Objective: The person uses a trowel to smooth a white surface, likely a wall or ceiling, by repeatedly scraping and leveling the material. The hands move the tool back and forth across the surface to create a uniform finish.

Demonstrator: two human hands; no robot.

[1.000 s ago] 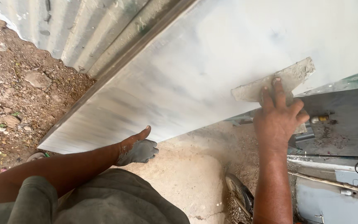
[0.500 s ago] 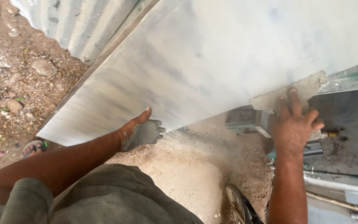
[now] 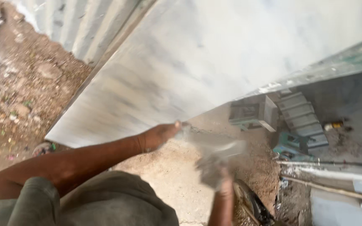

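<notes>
We're looking down at a big pale stone slab (image 3: pixel 214 58) leaning on edge, grey streaks across its face, lower edge running diagonally over sandy ground (image 3: pixel 164 167). Our left hand (image 3: pixel 158 136) is stretched out to the slab's lower edge, fingers curled at or under it; looks like contact, but motion blur means we can't tell how firm the hold is. Our right hand (image 3: pixel 212 169) is lower, dusted grey and heavily blurred; it's up against a flat grey fragment (image 3: pixel 214 144) that sits just off the slab's edge, between both hands. We can't tell whether the fingers are closed round it or just touching. Behind the slab, upper left, corrugated metal sheeting (image 3: pixel 70 25); left of that, stony dirt (image 3: pixel 17 92). To the right, a greenish machine frame (image 3: pixel 290 121) with ribbed parts, near the slab's right end. Bottom right, a light rail or bar (image 3: pixel 336 173) over dusty ground. A foot (image 3: pixel 42 148) shows at the slab's lower left corner.
</notes>
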